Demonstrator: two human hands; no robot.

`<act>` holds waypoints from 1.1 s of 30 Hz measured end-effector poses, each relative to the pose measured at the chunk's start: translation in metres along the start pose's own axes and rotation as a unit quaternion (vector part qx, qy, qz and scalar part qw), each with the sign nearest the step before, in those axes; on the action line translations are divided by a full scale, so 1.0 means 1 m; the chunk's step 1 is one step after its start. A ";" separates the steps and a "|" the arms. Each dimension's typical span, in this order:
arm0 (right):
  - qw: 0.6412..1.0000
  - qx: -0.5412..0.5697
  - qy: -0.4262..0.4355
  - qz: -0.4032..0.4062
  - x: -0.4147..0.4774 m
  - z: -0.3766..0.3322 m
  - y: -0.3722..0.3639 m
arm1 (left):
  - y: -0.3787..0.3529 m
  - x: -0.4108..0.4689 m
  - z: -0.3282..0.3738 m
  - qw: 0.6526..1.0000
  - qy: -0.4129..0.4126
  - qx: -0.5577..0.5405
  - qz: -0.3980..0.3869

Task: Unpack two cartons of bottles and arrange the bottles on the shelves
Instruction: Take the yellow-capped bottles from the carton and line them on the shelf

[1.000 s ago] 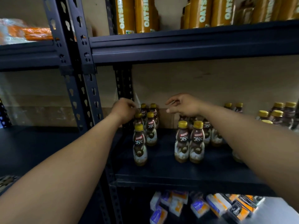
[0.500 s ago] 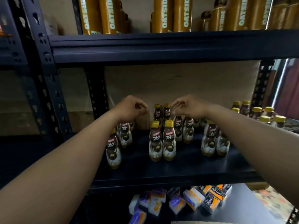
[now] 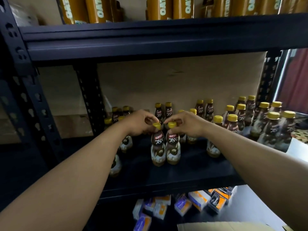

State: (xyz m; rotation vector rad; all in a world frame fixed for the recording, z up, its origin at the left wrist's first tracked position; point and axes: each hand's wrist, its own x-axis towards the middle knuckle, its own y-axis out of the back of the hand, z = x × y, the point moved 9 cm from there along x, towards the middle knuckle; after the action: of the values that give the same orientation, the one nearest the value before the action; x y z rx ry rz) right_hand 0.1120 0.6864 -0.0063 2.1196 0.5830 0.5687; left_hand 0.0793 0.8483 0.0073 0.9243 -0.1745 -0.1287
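Two brown coffee bottles with yellow caps stand side by side at the middle front of the dark shelf (image 3: pixel 183 174). My left hand (image 3: pixel 138 122) pinches the cap of the left bottle (image 3: pixel 158 147). My right hand (image 3: pixel 186 124) pinches the cap of the right bottle (image 3: pixel 173 147). Several more bottles of the same kind stand in pairs behind and to both sides, including a group at the right (image 3: pixel 273 127). A corner of a cardboard carton (image 3: pixel 225 226) shows at the bottom right.
A shelf above holds tall golden cartons (image 3: pixel 166 7). The shelf below holds small purple and orange boxes (image 3: pixel 183 205). Perforated black uprights (image 3: pixel 25 97) stand at the left. The shelf's left bay is dark.
Both hands have drawn back from the rear bottles and now pinch the caps of the two front bottles. The view has shifted right, showing more bottles on that side.
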 end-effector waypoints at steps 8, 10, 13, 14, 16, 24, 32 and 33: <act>0.998 0.042 -0.035 0.018 -0.013 0.016 0.008 | -0.011 -0.004 0.012 1.000 -0.003 0.001 0.013; 0.997 0.064 -0.032 0.019 -0.018 0.017 0.008 | -0.014 -0.005 0.015 1.000 -0.003 -0.005 0.012; 0.997 0.076 -0.023 0.026 -0.025 0.017 0.010 | -0.016 -0.007 0.017 1.000 -0.008 -0.014 0.013; 0.996 0.078 -0.021 0.027 -0.026 0.018 0.011 | -0.016 -0.007 0.018 1.000 -0.012 -0.012 0.017; 0.996 0.082 -0.018 0.026 -0.028 0.019 0.011 | -0.017 -0.009 0.019 1.000 -0.016 -0.008 0.025; 0.993 0.118 -0.012 0.026 -0.028 0.027 0.007 | -0.019 -0.013 0.020 0.999 -0.025 -0.016 0.037; 0.994 0.108 -0.006 0.026 -0.031 0.028 0.006 | -0.022 -0.016 0.018 0.998 -0.017 -0.004 0.053; 0.994 0.109 -0.007 0.026 -0.030 0.028 0.006 | -0.022 -0.016 0.017 0.998 -0.015 -0.006 0.054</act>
State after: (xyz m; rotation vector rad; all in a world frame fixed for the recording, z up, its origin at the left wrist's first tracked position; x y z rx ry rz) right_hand 0.1059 0.6485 -0.0225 2.3491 0.6072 0.5390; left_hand 0.0593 0.8243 -0.0018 0.8990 -0.2512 -0.0450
